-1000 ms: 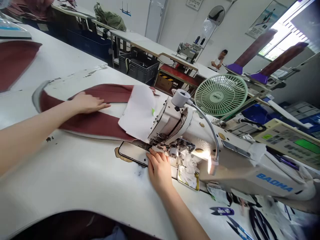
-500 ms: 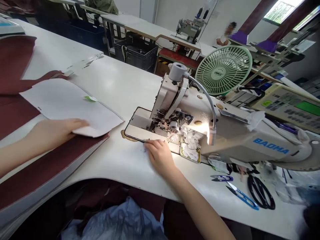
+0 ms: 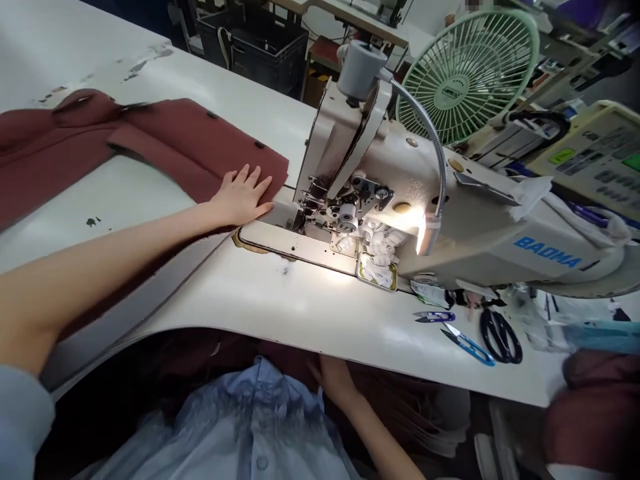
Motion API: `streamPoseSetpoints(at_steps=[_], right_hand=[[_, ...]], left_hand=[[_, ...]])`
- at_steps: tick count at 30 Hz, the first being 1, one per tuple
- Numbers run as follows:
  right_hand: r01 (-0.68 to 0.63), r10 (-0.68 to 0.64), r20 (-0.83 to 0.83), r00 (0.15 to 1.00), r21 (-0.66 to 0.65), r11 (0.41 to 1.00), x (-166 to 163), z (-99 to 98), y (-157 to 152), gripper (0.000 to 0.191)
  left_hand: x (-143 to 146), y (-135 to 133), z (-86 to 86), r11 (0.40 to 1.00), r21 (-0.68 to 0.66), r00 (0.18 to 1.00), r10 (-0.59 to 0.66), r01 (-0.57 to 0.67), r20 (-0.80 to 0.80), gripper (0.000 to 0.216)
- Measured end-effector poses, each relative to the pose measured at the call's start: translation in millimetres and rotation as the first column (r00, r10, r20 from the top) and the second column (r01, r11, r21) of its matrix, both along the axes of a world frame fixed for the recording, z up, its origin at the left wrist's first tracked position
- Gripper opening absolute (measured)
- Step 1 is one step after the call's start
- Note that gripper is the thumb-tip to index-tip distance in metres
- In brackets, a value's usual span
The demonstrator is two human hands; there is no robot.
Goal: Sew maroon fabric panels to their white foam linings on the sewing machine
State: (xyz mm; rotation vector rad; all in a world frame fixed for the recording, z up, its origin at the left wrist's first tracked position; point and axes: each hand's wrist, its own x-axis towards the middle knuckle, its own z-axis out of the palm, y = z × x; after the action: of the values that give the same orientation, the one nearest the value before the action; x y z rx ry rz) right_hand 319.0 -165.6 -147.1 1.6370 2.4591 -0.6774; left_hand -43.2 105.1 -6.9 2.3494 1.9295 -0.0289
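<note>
My left hand (image 3: 244,198) lies flat with spread fingers on a maroon fabric piece (image 3: 200,133), beside the bed of a sewing machine (image 3: 350,213). The fabric's right end comes close to the metal plate at the bed's left. A white-backed maroon strip (image 3: 150,300) runs under my left forearm along the table's front edge. My right hand (image 3: 337,381) is below the table edge, by maroon fabric (image 3: 395,400) near my lap. Its fingers are mostly hidden, so a hold cannot be made out.
A small tray (image 3: 377,272) of white scraps sits by the machine bed. Purple thread snips (image 3: 435,317), blue snips (image 3: 473,348) and black-handled scissors (image 3: 501,335) lie at right. Behind are a green fan (image 3: 450,87) and a black crate (image 3: 255,50); maroon fabric (image 3: 595,413) is lower right.
My left hand has moved right, from a white sheet-like piece onto maroon fabric; the white piece no longer shows. My right hand has dropped from the machine bed below the table edge. The view tilts down.
</note>
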Motion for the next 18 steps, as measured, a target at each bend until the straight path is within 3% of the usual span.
streamPoseSetpoints(at_steps=[6,9,11,14,16,18], right_hand=[[0.069,-0.085,0.103,0.991,0.147,0.987,9.0,-3.7,-20.5,0.040],[0.122,-0.158,0.186,0.970,0.190,0.974,10.9,3.4,-18.3,0.044],[0.151,-0.179,0.167,0.970,0.168,0.974,12.5,12.8,-14.6,0.036],[0.109,-0.112,0.058,0.992,0.053,0.993,4.8,45.7,-10.0,0.015],[-0.020,0.014,-0.117,0.993,-0.051,0.998,-11.0,85.7,-7.1,0.014],[-0.180,0.155,-0.307,0.939,-0.054,0.982,-32.2,138.6,-2.3,0.014]], left_hand=[[-22.8,-54.2,-1.3,0.975,0.004,0.974,-0.222,0.222,0.046,0.073],[-33.9,-78.6,12.0,0.961,0.075,0.956,-0.272,0.265,0.112,0.066],[-32.0,-92.3,28.9,0.946,0.147,0.934,-0.311,0.288,0.176,0.062],[-7.6,-120.1,58.0,0.889,0.126,0.830,-0.457,0.441,0.319,0.053],[21.5,-146.9,71.0,0.764,0.042,0.659,-0.582,0.644,0.476,0.054],[53.8,-176.2,76.3,0.620,-0.027,0.497,-0.601,0.784,0.626,0.076]])
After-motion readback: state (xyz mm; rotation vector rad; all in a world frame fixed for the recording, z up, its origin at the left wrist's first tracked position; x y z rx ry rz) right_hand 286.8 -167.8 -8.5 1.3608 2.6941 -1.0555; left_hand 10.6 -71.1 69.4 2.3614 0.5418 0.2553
